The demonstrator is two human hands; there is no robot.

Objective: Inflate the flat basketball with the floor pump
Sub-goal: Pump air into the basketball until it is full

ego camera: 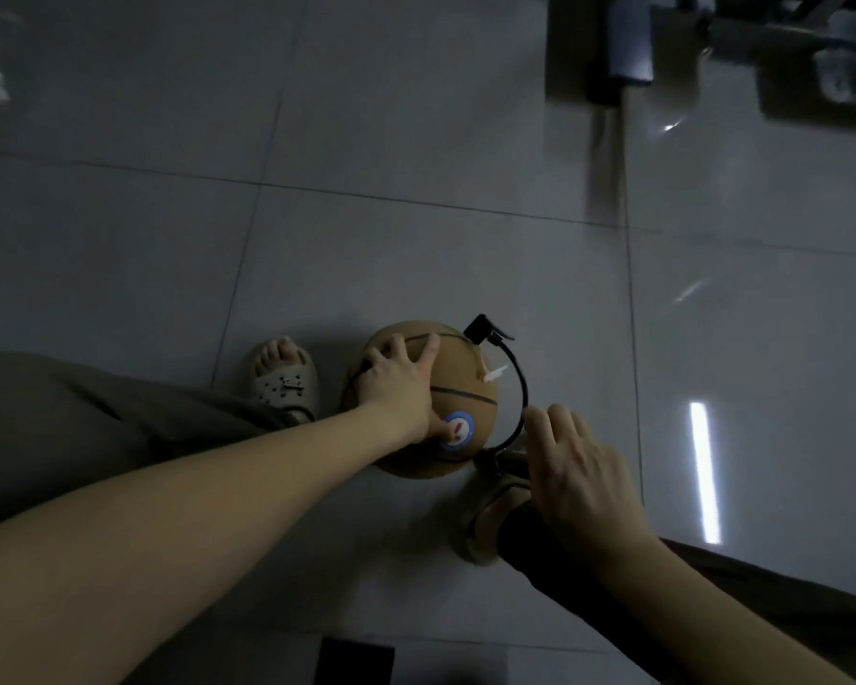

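A tan basketball [460, 388] with dark seams and a round blue-and-white logo rests on the tiled floor between my feet. My left hand [401, 388] lies flat on top of it, fingers spread and pressing on the ball. A black pump hose [521, 393] curves from the pump's black valve head [483, 328] at the ball's far right down toward my right foot. My right hand [579, 477] hovers with fingers apart just right of the hose, above the black pump handle [525, 541]; it holds nothing. The pump's base is hidden under that hand.
My left foot in a beige sandal [283, 378] stands left of the ball; my right sandal [490, 511] sits by the pump. Grey furniture with dark legs [628, 47] stands at the far right. A dark square object [357, 660] lies at the bottom edge.
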